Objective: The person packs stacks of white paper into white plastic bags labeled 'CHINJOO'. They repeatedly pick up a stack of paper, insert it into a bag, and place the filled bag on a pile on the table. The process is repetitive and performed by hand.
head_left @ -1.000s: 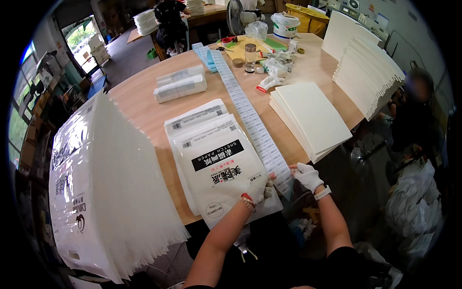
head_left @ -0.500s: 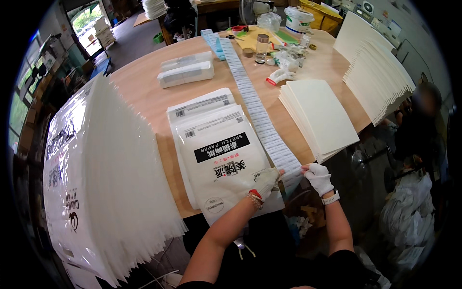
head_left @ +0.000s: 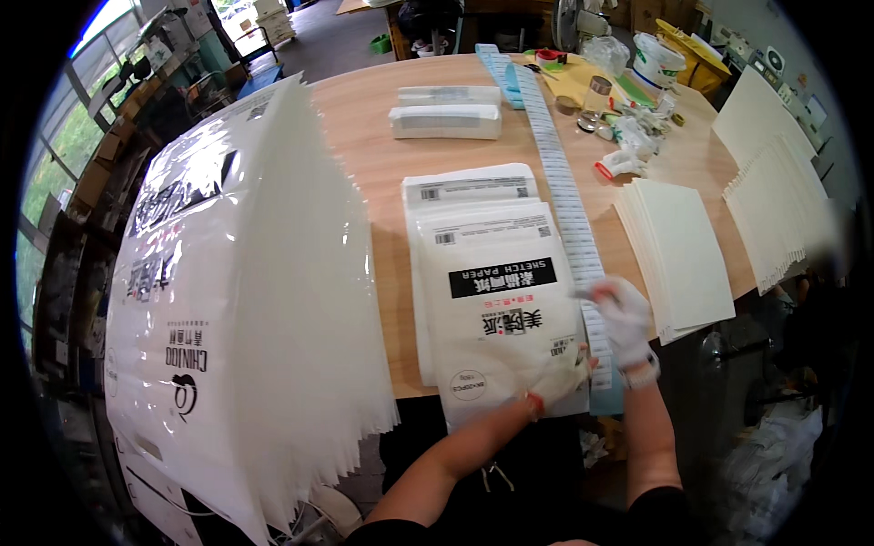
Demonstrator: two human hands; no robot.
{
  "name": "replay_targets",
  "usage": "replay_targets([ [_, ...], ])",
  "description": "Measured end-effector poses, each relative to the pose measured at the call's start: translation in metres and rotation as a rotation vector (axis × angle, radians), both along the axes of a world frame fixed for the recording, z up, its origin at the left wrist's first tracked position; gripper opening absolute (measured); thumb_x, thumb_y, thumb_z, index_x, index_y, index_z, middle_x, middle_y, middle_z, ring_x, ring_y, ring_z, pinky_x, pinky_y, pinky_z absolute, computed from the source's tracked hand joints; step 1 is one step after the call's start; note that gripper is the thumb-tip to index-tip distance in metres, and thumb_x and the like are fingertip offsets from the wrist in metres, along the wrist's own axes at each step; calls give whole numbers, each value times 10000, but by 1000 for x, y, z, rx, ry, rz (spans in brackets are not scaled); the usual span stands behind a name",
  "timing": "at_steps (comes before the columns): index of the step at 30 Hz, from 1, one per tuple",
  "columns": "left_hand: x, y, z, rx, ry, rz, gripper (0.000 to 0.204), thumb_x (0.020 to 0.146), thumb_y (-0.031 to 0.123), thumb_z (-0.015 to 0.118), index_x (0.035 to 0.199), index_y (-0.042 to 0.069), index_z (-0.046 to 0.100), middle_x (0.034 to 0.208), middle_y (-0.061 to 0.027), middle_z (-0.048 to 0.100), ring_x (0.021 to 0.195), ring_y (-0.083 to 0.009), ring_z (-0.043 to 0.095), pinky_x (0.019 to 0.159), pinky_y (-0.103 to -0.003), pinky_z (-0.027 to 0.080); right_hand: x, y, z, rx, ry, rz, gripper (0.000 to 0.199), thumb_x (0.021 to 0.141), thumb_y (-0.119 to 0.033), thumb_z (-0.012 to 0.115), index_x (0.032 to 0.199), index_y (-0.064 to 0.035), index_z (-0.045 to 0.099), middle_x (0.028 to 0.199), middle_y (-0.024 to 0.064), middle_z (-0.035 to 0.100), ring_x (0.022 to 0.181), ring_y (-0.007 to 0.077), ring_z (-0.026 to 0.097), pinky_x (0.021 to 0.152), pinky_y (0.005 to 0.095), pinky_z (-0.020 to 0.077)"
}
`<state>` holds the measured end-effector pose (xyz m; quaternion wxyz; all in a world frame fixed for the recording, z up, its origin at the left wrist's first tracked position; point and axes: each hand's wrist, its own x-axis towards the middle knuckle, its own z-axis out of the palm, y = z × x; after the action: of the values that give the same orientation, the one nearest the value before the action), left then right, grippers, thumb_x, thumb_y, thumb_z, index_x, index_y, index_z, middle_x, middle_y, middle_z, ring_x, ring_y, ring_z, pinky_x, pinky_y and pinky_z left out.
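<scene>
- Your left hand [head_left: 557, 384], in a pale glove, is resting on the near right corner of the top paper pack [head_left: 505, 318], with its fingers [head_left: 575, 362] lying almost flat and pressing down on the pack rather than closing around it.
- Your right hand [head_left: 621, 320], also gloved, is sitting just beside the left one, over the sticker strip [head_left: 566, 196]; its fingers [head_left: 601, 293] are pinching together at the strip's near end, though I cannot tell whether a single sticker is caught between them.
- The top paper pack is lying at the near edge of the bench [head_left: 364, 155], directly under your left fingers and touching the strip along its right side.
- It is lying on a stack of similar white packs [head_left: 464, 187], which are showing beyond its far edge.
- To your right, a pile of cream sheets [head_left: 678, 250] is lying near your right hand.
- To your left, a big fanned heap of white printed bags [head_left: 228, 300] is filling that side, well apart from both hands.
- The sticker strip is running away from your right fingers across the bench.
- Further off, two wrapped white bundles [head_left: 446, 116] are lying side by side, and small clutter with a white tub [head_left: 657, 62] is sitting at the far right.
</scene>
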<state>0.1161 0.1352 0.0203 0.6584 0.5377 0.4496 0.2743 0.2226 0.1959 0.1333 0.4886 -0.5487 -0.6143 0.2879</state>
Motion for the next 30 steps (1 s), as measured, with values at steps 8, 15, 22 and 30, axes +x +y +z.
replay_targets([
  [8,-167,-114,-5,526,401,529,310,739,111,669,1014,27,553,848,-140,567,710,-278,572,629,-339,474,-155,168,-76,-546,-133,101,170,787,-230,562,844,-101,657,684,65,632,615,170,584,583,297,458],
  [15,-213,-152,-30,97,595,758,357,730,44,655,1047,-6,500,939,-139,537,750,-213,564,675,-308,467,-176,193,-96,-532,-375,97,164,786,-218,531,850,-140,660,825,103,651,766,244,612,702,342,474],
  [22,-199,-141,-40,-106,388,780,373,746,38,628,1083,-25,480,946,-143,551,774,-200,580,697,-312,476,-181,193,-88,-545,-461,73,172,801,-219,521,871,-144,660,864,93,656,786,240,617,717,335,478],
  [30,-192,-140,-54,-167,283,751,397,763,74,631,1114,-24,474,946,-143,571,812,-202,582,696,-310,481,-184,195,-94,-483,-467,63,175,771,-186,540,846,-91,668,812,97,661,745,221,613,679,318,474],
])
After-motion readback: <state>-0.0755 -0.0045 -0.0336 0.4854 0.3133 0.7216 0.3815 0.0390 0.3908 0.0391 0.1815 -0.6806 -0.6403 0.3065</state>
